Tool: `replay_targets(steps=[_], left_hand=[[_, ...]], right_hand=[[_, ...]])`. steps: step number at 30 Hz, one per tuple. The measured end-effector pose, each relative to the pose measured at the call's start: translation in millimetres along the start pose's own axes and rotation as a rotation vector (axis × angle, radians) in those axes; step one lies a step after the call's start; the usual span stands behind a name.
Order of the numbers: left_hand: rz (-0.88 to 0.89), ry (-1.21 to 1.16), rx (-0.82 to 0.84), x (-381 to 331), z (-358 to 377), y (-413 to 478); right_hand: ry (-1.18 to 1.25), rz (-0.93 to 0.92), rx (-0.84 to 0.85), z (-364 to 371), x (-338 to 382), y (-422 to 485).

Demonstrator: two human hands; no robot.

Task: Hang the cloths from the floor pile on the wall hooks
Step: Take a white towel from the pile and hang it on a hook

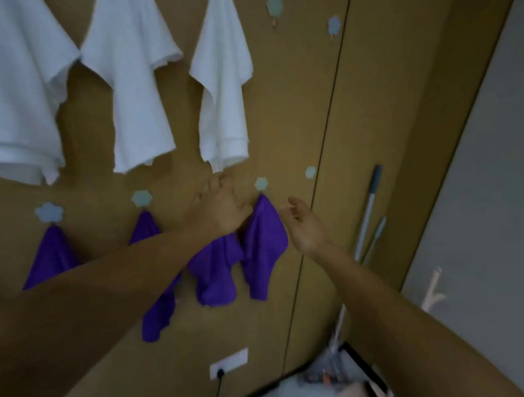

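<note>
At mid-frame the purple cloth (218,269) hangs long-axis downward directly below the left hand (219,209), whose grip on its top I cannot tell, while the right hand (306,229), wide and empty, hovers further right, beside the hung neighbour cloth (263,245).

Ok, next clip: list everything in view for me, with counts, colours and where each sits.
white cloths: three, white, hanging in the top row on the wall.
purple cloths: four, purple, hanging in the lower row.
free hooks: three, pale blue, two upper right, one lower right.
poles: two, pale, leaning at the right.
socket: one, white, low on the wall, black cable plugged in.
left hand: at the third purple cloth's top; grip hidden.
right hand: empty, fingers relaxed, right of the fourth purple cloth.
</note>
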State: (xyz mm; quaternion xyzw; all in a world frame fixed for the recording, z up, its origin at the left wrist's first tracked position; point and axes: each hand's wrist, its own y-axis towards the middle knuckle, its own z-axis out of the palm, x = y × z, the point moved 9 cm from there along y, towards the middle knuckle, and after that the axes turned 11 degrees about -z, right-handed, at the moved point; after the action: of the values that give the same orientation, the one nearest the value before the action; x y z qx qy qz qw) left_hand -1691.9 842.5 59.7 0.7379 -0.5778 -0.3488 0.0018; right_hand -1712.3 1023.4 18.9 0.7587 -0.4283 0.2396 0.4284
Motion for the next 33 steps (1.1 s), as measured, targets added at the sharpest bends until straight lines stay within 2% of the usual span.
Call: replay_targets(steps=[6,9,13,18,22,26,30,33], left_hand=[[-0.019,0.145,0.335,-1,123,-118],[0.015,0.170,0.522,-28,190,-190],[0.070,0.182,0.706,-80,265,-308],[0.155,0.215,1.028,-123,359,-480],[0.187,0.278,1.178,-125,417,-586],[0.199,0.310,1.278,-110,469,-653],[0.231,0.332,1.347,-85,535,-709],[0.211,0.345,1.404,-53,592,-758]], right_hand=[[-0.143,0.215,0.090,-27,-92,-145],[-0.211,0.338,0.069,-64,-143,-227],[-0.235,0.532,0.040,-120,-209,-360],[-0.220,0.769,0.068,-163,-281,-531],[-0.194,0.956,0.090,-172,-327,-635],[-0.137,1.110,0.068,-162,-367,-713],[-0.098,1.238,0.071,-130,-415,-786],[-0.057,1.352,0.014,-99,-471,-846]])
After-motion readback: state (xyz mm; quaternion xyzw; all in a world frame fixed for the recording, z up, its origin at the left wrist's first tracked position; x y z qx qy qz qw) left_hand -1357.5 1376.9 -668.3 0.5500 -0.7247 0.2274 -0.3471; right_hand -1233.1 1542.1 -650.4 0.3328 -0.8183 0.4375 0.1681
